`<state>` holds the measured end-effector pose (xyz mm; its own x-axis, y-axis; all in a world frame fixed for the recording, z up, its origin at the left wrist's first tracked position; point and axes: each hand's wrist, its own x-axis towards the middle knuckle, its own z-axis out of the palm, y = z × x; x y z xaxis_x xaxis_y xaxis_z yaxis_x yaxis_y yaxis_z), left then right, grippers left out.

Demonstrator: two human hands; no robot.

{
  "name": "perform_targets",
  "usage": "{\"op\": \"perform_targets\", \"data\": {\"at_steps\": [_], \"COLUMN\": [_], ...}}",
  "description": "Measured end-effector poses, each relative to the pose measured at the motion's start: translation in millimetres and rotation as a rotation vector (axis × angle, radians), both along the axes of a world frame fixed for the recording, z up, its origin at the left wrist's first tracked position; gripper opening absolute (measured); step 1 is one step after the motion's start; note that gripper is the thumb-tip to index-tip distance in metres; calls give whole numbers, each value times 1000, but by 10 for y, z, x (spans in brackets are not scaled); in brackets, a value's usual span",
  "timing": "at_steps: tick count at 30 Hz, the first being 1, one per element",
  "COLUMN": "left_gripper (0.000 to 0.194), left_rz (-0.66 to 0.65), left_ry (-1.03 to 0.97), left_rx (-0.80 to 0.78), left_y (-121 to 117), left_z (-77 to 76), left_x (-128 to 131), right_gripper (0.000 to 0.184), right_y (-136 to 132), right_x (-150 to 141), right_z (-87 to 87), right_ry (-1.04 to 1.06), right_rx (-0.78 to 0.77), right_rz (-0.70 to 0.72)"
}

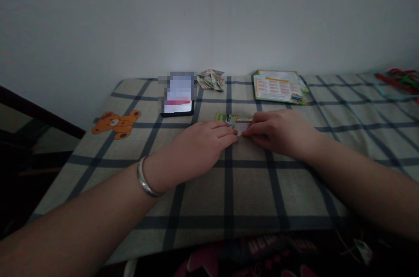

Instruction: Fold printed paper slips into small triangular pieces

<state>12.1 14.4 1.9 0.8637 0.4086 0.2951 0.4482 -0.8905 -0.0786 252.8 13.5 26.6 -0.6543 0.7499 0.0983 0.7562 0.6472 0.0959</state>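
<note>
A small folded sheet of printed paper (242, 126), green at its top edge with a white lower part, lies on the checked tablecloth. My left hand (204, 141), a silver bangle at its wrist, rests over the sheet's left side with fingers stretched out and lying on it. From the right, my right hand (278, 133) has its thumb and fingers closed on the sheet's right edge. The fingertips of both hands are close together. Much of the paper is hidden under them.
Behind my left hand lies a lit phone (178, 93), beside a folded patterned paper piece (212, 80). Several printed cards (279, 89) are stacked near the wall. An orange bear cutout (117, 124) lies at left. Red and green items (401, 80) sit far right.
</note>
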Motion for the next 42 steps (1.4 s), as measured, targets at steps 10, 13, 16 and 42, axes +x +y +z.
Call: {"op": "perform_targets", "data": {"at_steps": [10,13,16,42], "left_gripper": [33,34,36,37], "left_rz": [-5,3,9,25], "left_ry": [-5,-11,1,28], "left_rx": [-24,-39,-53,-143], "left_y": [-10,-11,-8,12], "left_z": [31,32,32,90], "left_x": [13,12,10,-67], "right_gripper": [21,20,20,24], "right_y": [3,8,12,-3], "right_x": [29,46,54,64], "right_z": [9,15,20,45], "right_ry": [-6,3,5,-113], "right_rx": [39,61,79,159], "right_rz": [-34,-37,-46,-131]}}
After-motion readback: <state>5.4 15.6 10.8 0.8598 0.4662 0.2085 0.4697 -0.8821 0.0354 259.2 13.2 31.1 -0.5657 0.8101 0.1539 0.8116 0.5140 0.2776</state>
